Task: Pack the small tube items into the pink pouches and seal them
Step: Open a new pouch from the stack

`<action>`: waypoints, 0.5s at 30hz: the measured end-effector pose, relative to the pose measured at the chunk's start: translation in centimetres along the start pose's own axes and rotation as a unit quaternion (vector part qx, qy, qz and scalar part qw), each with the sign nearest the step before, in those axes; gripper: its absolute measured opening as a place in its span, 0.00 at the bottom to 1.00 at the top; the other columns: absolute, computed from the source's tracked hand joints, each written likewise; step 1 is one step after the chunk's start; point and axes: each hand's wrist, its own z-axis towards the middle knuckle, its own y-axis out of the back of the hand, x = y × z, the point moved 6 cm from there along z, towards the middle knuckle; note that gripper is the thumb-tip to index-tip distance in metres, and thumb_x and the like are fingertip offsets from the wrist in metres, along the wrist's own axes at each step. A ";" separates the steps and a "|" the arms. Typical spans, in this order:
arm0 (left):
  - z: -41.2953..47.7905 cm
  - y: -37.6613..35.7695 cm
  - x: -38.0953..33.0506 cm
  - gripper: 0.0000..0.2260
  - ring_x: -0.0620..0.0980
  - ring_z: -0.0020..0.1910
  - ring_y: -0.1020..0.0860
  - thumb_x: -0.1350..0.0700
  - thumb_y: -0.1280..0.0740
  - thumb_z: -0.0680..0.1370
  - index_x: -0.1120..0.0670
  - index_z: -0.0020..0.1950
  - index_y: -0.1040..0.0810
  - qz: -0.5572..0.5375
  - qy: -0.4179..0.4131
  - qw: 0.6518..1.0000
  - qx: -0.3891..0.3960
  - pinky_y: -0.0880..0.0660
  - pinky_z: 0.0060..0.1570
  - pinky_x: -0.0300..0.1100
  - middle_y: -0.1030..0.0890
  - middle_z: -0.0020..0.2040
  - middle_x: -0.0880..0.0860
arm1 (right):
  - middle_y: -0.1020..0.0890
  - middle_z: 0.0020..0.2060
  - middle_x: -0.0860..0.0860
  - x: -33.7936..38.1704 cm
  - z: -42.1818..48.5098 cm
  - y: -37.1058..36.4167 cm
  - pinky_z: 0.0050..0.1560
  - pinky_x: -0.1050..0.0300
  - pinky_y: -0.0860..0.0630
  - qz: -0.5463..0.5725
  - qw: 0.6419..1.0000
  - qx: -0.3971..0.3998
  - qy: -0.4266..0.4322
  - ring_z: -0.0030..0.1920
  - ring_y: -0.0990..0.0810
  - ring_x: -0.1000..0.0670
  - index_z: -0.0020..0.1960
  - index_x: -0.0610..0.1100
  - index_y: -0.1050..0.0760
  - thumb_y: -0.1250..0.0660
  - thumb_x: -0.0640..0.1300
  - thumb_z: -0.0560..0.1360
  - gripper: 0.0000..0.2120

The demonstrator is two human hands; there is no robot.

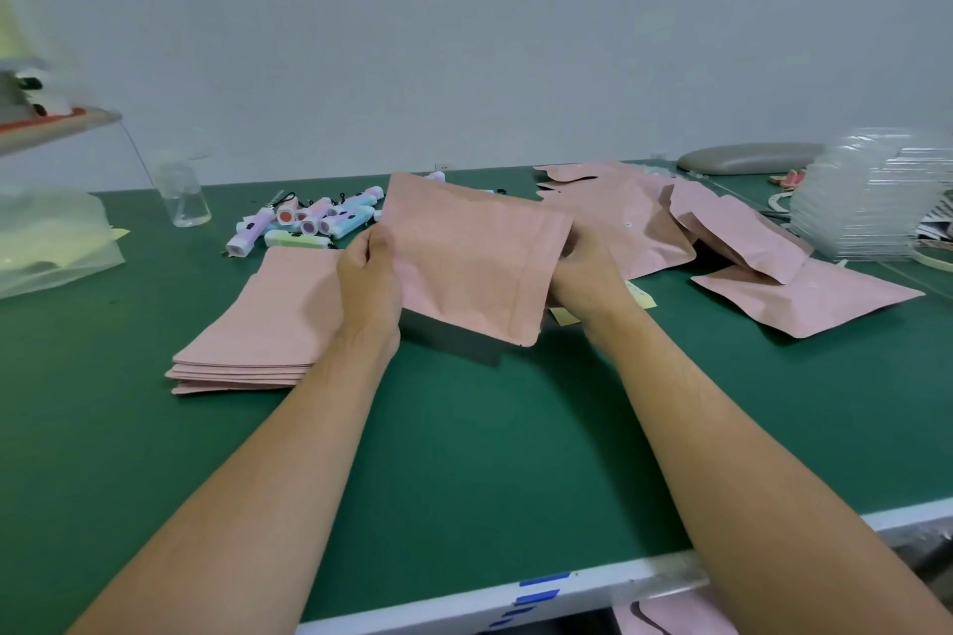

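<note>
Setting: small packing workshop, hand-work station. Evidence:
- Long bench (464, 454) covered in a green mat, pale edge strip with blue tape marks (544, 579), set against a bare grey-white wall (464, 41).
- Stock in bulk – a flat stack of empty pouches (258, 325) at left, a loose heap of pouches (644, 222) at right, a pile of small tubes (309, 219) toward the back.
- Nested clear plastic trays (866, 201) at far right; clear bags (51, 242) at far left.
- Manual work – left hand (368, 273) and right hand (585, 276) grip one pink pouch (464, 253) above the mat.
</note>
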 end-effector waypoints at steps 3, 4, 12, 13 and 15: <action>-0.2 0.4 0.0 0.13 0.40 0.38 0.28 0.55 0.41 0.88 0.52 0.44 0.25 0.001 0.001 1.000 -0.031 0.31 0.39 0.32 0.25 0.40 0.45 | 0.18 0.46 0.45 -1.2 -0.2 -1.4 0.31 0.54 0.23 -0.014 0.992 0.101 -0.074 0.33 0.21 0.49 0.60 0.45 0.22 0.29 0.38 0.69 0.20; -0.2 0.5 0.1 0.12 0.42 0.42 0.27 0.55 0.41 0.88 0.53 0.48 0.22 0.010 0.004 0.999 -0.038 0.30 0.41 0.31 0.23 0.43 0.45 | 0.17 0.42 0.45 -1.3 -0.3 -1.8 0.32 0.54 0.24 -0.030 0.988 0.127 -0.078 0.33 0.23 0.48 0.58 0.44 0.21 0.31 0.38 0.69 0.16; -4.2 -2.8 -4.8 0.23 0.47 0.65 0.26 0.44 0.30 0.80 0.50 0.73 0.27 0.267 -0.301 0.913 0.069 0.31 0.68 0.42 0.25 0.65 0.48 | 0.22 0.35 0.53 0.6 -0.3 -0.8 0.28 0.70 0.33 -0.148 0.987 -0.046 0.052 0.30 0.26 0.61 0.45 0.40 0.26 0.30 0.44 0.70 0.08; -5.1 -3.9 -4.6 0.26 0.45 0.64 0.26 0.42 0.28 0.78 0.49 0.73 0.28 0.256 -0.296 0.911 0.134 0.30 0.67 0.39 0.25 0.64 0.46 | 0.23 0.32 0.53 0.9 -0.5 -0.9 0.28 0.69 0.34 -0.162 0.983 -0.049 0.069 0.28 0.28 0.59 0.40 0.42 0.27 0.31 0.41 0.70 0.05; -6.5 -5.6 -4.1 0.30 0.44 0.67 0.26 0.41 0.27 0.74 0.48 0.74 0.29 0.279 -0.291 0.893 0.200 0.29 0.68 0.41 0.25 0.66 0.44 | 0.21 0.29 0.49 1.3 -0.7 -1.2 0.31 0.59 0.28 -0.203 0.973 -0.042 0.099 0.30 0.29 0.55 0.36 0.41 0.27 0.34 0.35 0.68 0.04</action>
